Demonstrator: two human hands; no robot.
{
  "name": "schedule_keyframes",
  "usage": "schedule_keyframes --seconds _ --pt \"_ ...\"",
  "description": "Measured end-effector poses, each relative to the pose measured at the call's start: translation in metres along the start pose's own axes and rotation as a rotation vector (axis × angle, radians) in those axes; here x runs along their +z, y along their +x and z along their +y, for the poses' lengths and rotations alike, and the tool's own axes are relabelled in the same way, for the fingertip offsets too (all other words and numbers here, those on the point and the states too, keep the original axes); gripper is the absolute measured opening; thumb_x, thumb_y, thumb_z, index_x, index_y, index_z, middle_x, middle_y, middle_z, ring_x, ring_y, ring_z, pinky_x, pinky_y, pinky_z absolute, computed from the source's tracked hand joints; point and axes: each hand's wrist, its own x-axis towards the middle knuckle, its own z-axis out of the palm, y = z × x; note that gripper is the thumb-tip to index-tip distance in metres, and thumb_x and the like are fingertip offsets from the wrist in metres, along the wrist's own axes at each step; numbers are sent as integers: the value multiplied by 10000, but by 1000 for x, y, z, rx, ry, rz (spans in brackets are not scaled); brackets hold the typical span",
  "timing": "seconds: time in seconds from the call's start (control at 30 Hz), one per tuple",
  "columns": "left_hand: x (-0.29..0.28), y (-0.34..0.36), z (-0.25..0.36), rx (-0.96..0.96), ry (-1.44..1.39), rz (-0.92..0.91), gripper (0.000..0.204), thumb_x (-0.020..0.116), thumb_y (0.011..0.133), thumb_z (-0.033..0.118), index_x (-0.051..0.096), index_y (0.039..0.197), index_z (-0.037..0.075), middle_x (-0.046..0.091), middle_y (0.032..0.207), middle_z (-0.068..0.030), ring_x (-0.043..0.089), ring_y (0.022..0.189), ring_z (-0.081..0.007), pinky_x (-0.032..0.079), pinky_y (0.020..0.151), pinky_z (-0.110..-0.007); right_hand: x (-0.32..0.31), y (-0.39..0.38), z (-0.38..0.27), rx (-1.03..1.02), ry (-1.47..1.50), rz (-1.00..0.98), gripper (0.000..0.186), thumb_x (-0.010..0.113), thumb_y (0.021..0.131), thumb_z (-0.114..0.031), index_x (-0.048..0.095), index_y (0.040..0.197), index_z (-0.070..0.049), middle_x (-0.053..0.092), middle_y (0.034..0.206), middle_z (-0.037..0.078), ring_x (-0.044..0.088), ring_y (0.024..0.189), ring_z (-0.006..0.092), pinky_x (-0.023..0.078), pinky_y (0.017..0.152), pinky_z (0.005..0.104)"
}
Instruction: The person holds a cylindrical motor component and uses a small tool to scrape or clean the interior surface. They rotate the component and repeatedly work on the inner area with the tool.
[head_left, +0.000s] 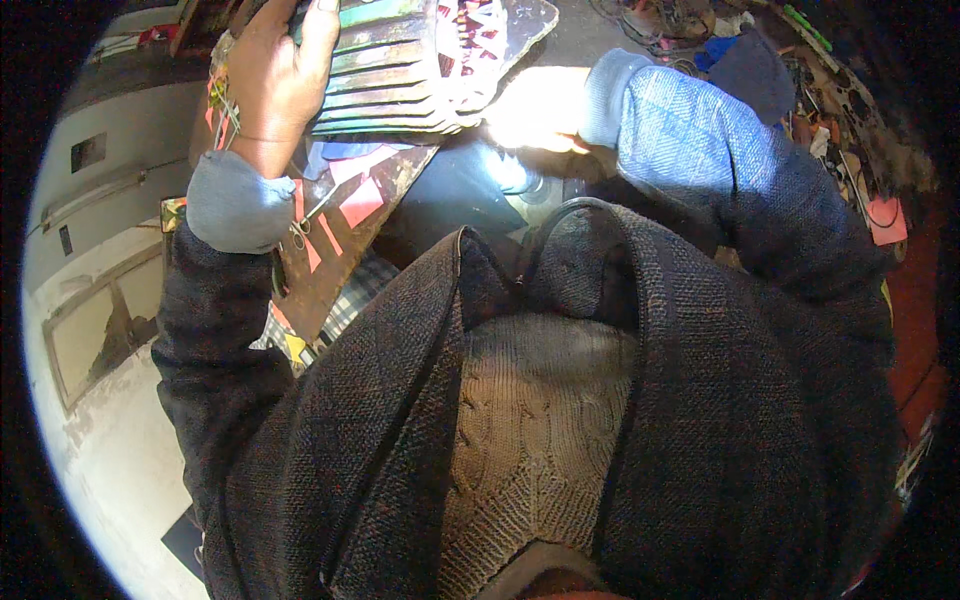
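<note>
A green, finned motor housing fills the top of the head view, with red-and-white strips showing in its open end. My left hand grips its left side, thumb along the fins; the other fingers run partly out of the top edge. At the housing's lower right, my right hand is at or close to the open end. Strong light washes it out, so how its fingers are set is hidden. Below the left hand, scissors lie among pink-red paper pieces on the dark worktop.
Cluttered wires and scraps lie at the far right, along with a dark cloth. Another pink-red piece is at the right edge. A pale wall stands on the left.
</note>
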Motion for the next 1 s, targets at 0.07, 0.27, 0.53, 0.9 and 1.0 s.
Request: schedule_keyframes --seconds 0.07,0.27,0.53,0.9,1.0 --pt "4 0 -1 -24 -32 48 384 565 1065 274 698 1237 -43 739 1148 -272 709 1094 -427 555 943 -445 -1 3 11 164 140 96 350 538 1068 -312 741 1173 -47 759 1067 211 738 1037 369 577 968 421" --pt "0 0 1 -14 -68 6 374 562 1061 271 705 1244 -22 748 1129 -258 715 1069 -429 560 931 -437 45 24 25 221 -64 374 241 599 1004 -213 734 1068 -25 739 974 195 718 900 330 577 789 445" --pt "-5 4 10 113 32 49 284 609 1013 198 736 1160 -9 759 1124 -220 737 1023 -394 574 910 -436 67 35 35 -576 201 887 218 580 1036 -192 736 1054 -41 642 761 92 586 613 227 470 556 398" --pt "26 3 -43 180 -109 154 302 650 1041 245 755 1282 97 772 1177 -159 717 1105 -307 530 1002 -399 5 -39 -51 -283 -316 853 198 647 942 -116 725 1066 18 729 923 181 712 802 332 595 745 450" --pt "28 1 -48 155 -144 151 327 735 976 255 746 1232 51 769 1189 -167 742 1108 -324 567 979 -389 -11 -43 -43 -358 -442 982 209 648 938 -67 715 1104 41 724 965 173 707 860 337 588 782 463"
